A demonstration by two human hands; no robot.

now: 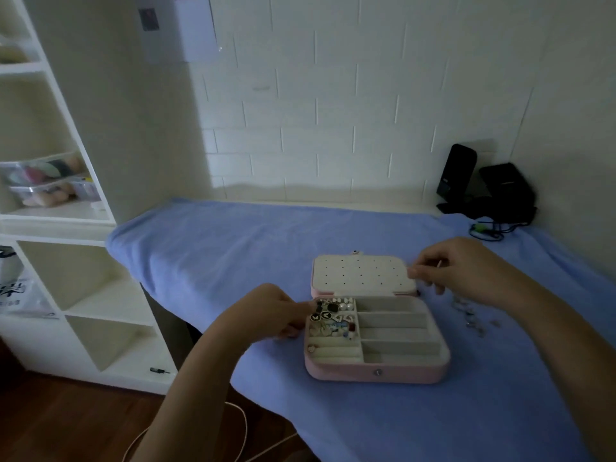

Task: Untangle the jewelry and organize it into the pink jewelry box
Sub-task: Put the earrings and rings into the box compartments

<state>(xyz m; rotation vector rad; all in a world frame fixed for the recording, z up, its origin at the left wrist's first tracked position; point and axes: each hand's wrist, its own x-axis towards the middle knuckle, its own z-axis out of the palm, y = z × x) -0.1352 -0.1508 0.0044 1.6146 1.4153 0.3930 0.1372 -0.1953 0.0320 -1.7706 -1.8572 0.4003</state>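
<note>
Jewelry box [350, 373] rests on blue towel [233, 258] near wall [333, 111].

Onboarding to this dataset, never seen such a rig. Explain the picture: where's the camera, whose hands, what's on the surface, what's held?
No machine here: a person works with bare hands, filmed by one camera worn on the head, looking down. On the blue cloth lies the open pink jewelry box, its left compartments holding earrings; loose jewelry sits on the cloth to its right. The left hand curls at the box's left edge; whether it grips anything is unclear. The right hand, by the right corner of the lid, pinches a thin piece, too small to identify.
</note>
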